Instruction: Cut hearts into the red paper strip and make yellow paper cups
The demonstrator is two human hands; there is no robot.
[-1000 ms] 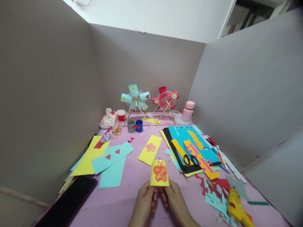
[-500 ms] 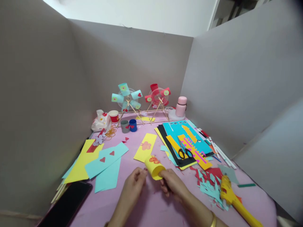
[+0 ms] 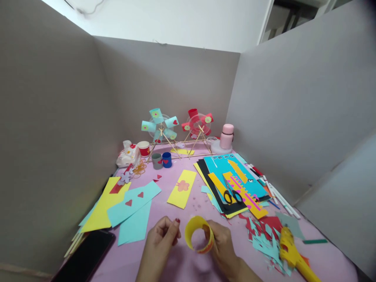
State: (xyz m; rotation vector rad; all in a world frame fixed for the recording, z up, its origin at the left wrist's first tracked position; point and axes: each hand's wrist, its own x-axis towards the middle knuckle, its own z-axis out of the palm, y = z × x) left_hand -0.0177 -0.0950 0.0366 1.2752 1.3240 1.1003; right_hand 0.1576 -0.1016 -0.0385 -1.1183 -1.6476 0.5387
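My right hand (image 3: 225, 244) grips a yellow paper ring (image 3: 190, 235) by its right side. The ring's open end faces me, and a bit of orange-red drawing shows on its lower outer edge. Just left of the ring, apart from it, is my left hand (image 3: 163, 243), its fingers curled and thumb closed against them; I see nothing in it. Beyond both hands lies a flat yellow paper strip (image 3: 179, 199) with an orange flower on it.
Light-blue sheets (image 3: 133, 227) and a phone (image 3: 85, 256) lie left. Right are stacked coloured sheets (image 3: 216, 160), scissors (image 3: 233, 196), paper scraps (image 3: 266, 243) and a yellow glue gun (image 3: 289, 248). Two stick-framed wheels (image 3: 161, 131), small paper rings (image 3: 167, 160) and a pink bottle (image 3: 226, 139) stand at the back.
My right hand has turned the yellow paper ring so its opening faces me and brought it slightly nearer. My left hand has moved a little lower in view, away from the ring.
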